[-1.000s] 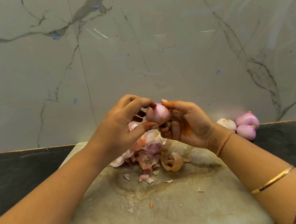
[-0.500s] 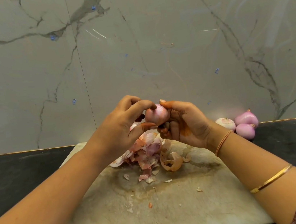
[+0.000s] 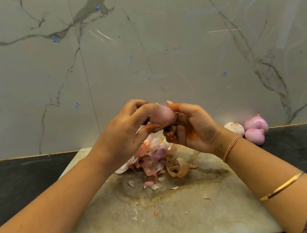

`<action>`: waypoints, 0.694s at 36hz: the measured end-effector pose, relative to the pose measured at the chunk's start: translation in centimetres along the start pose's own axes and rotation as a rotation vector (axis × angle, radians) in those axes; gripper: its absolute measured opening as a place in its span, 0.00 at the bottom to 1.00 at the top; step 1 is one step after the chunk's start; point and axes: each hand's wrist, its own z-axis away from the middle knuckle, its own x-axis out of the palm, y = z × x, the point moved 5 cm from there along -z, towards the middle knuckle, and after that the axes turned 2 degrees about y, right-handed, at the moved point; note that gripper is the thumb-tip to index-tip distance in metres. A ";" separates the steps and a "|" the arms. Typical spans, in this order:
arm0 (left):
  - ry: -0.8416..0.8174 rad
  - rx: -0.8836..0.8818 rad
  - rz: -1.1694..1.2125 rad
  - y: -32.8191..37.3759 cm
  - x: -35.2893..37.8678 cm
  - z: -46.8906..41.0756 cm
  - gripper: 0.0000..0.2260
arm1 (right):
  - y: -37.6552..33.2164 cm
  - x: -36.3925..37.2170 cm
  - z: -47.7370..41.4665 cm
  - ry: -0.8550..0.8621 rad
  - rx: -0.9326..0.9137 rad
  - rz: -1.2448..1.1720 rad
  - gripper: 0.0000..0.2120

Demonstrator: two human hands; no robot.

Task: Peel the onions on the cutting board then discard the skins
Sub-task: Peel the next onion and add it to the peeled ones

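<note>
Spanning the frame, the black counter carries one pale cutting board. Above the board two hands work: the left hand and right hand both have fingers curled round a single onion, held in the air between them and mostly bare and pink. One heap of skins lies on the board beneath, not yet discarded. Three peeled onions sit together on the counter, just off the board's far right corner. Peeling looks nearly finished; clearing the skins remains.
</note>
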 end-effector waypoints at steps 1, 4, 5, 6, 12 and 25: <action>0.006 0.013 -0.017 0.0 0.0 0.0 0.15 | 0.0 0.0 0.0 -0.001 0.001 -0.003 0.20; 0.018 0.062 -0.076 0.3 0.0 0.0 0.14 | -0.1 0.0 0.0 -0.001 0.001 -0.012 0.20; 0.018 0.074 -0.090 0.3 0.0 0.0 0.13 | -0.1 0.0 0.0 -0.001 -0.001 -0.012 0.20; 0.017 0.078 -0.095 0.3 0.0 0.0 0.13 | -0.1 0.1 0.1 0.001 -0.005 -0.009 0.20; -0.005 0.057 -0.103 0.4 0.0 0.0 0.17 | -0.1 0.1 0.0 0.020 -0.026 0.062 0.20; 0.028 -0.026 -0.007 -0.3 0.2 0.0 0.19 | -0.1 -0.3 -0.3 0.064 -0.049 0.119 0.25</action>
